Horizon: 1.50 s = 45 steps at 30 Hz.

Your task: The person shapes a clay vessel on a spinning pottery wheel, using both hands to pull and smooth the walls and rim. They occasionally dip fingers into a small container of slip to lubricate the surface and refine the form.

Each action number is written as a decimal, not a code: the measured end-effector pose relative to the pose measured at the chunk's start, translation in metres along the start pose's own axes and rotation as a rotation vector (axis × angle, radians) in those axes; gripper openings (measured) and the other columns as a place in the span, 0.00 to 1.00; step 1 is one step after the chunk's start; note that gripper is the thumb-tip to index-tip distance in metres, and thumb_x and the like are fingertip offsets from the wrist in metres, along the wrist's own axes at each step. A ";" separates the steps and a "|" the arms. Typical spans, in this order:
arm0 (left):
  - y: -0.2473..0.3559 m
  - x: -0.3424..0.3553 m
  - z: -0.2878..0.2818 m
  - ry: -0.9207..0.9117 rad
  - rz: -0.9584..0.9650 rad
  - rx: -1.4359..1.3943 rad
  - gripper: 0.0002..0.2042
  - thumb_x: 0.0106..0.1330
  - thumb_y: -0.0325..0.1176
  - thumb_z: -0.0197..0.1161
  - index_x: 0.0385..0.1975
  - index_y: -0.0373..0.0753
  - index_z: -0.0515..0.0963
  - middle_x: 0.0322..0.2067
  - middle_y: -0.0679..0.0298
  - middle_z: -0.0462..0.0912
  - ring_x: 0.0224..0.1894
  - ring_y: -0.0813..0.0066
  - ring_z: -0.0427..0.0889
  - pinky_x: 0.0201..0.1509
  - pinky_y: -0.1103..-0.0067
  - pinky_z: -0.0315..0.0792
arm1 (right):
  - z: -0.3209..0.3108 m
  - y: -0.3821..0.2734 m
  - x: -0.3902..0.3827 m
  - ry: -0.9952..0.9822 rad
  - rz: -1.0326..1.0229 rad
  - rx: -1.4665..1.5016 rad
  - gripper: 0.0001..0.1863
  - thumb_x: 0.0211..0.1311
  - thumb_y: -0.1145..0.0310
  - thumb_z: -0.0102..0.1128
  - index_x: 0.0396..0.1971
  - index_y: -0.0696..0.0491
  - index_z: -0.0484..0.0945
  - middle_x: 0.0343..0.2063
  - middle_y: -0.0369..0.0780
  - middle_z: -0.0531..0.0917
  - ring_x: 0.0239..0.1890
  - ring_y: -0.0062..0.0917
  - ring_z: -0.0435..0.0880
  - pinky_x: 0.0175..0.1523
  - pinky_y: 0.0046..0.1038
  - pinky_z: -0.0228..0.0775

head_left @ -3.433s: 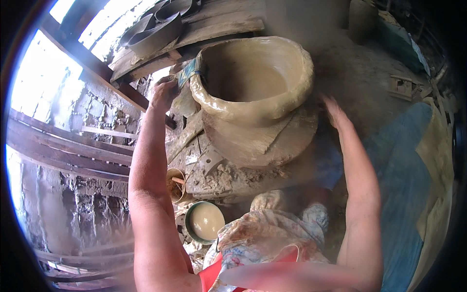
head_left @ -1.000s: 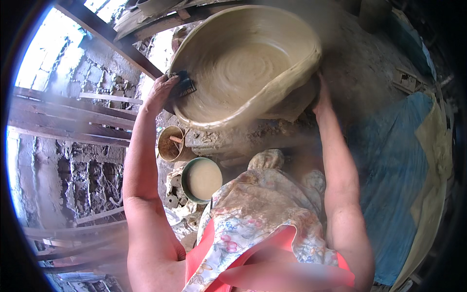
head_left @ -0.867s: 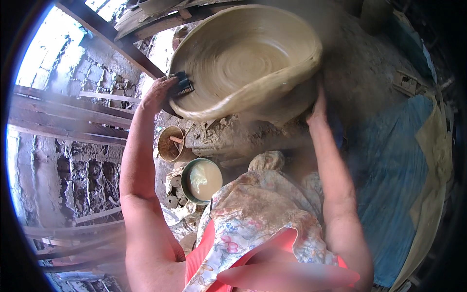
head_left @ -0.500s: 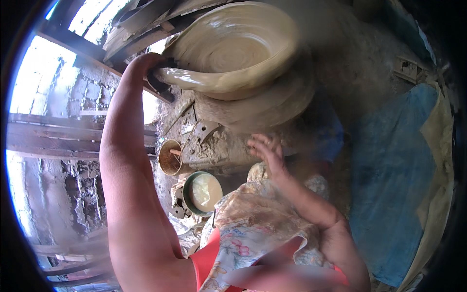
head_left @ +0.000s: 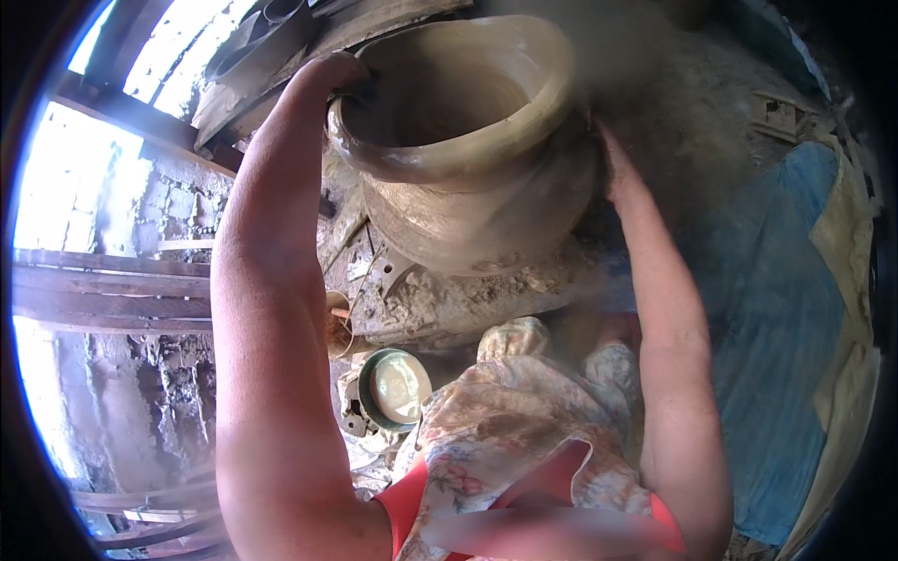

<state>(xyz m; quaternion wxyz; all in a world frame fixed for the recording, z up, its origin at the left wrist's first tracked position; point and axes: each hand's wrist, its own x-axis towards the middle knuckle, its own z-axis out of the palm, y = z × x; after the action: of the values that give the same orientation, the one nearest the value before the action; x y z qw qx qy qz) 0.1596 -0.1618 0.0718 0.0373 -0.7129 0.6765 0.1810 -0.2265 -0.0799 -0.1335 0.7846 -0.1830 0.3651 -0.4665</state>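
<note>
Large clay pot stood upright at the upper middle of the view, beyond the knees and between the two hands. Rim thick, rolled outward, wet and shiny on the near left; inside darker. Wall below the rim smooth and brownish, lower part bulging.

Left hand bent over the rim at its left side, wrist flexed, fingers reaching into the mouth. Fingers mostly in shadow; could not tell whether together or apart. Right hand lay along the outer right side of the pot, seen edge-on and blurred; spread of the fingers, and whether they touched the wall, could not be told.

Below the pot, a clay-caked surface. Nearer the body, a green bucket of milky liquid, just beside the floral apron. A smaller container was partly hidden by the left forearm. Upper left, curved dark pieces lay on planks. Blue sheet on the right.
</note>
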 end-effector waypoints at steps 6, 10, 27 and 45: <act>0.000 -0.029 0.017 0.025 -0.027 -0.264 0.14 0.51 0.41 0.63 0.29 0.36 0.80 0.23 0.64 0.79 0.23 0.73 0.76 0.31 0.72 0.71 | 0.013 0.049 -0.041 0.094 -0.163 -0.106 0.41 0.52 0.42 0.52 0.58 0.57 0.58 0.58 0.43 0.64 0.58 0.31 0.62 0.60 0.32 0.54; 0.005 -0.039 0.029 0.083 -0.002 -0.234 0.13 0.51 0.40 0.62 0.29 0.36 0.80 0.23 0.64 0.79 0.22 0.72 0.76 0.28 0.72 0.71 | 0.052 0.103 -0.096 0.415 -0.295 -0.139 0.41 0.52 0.44 0.53 0.58 0.60 0.58 0.56 0.44 0.64 0.57 0.30 0.62 0.60 0.29 0.51; 0.001 -0.148 0.038 0.065 0.150 0.001 0.20 0.47 0.44 0.61 0.37 0.37 0.77 0.31 0.61 0.80 0.32 0.72 0.79 0.36 0.76 0.73 | 0.055 0.104 -0.155 -0.169 -0.625 0.023 0.27 0.64 0.48 0.28 0.54 0.50 0.64 0.51 0.40 0.71 0.56 0.31 0.65 0.59 0.41 0.58; -0.106 -0.187 0.096 0.052 -0.037 -1.187 0.20 0.50 0.30 0.64 0.43 0.32 0.72 0.33 0.60 0.79 0.31 0.74 0.79 0.37 0.77 0.76 | 0.054 0.046 -0.075 0.023 -0.227 0.137 0.25 0.64 0.52 0.39 0.54 0.54 0.64 0.49 0.40 0.72 0.52 0.30 0.70 0.57 0.33 0.61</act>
<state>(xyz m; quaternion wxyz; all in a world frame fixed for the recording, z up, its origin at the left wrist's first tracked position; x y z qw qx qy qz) 0.2400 0.0536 0.0197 -0.3811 -0.6278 0.4477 0.5101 -0.1818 0.0053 -0.0960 0.7333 -0.1638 0.3183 -0.5781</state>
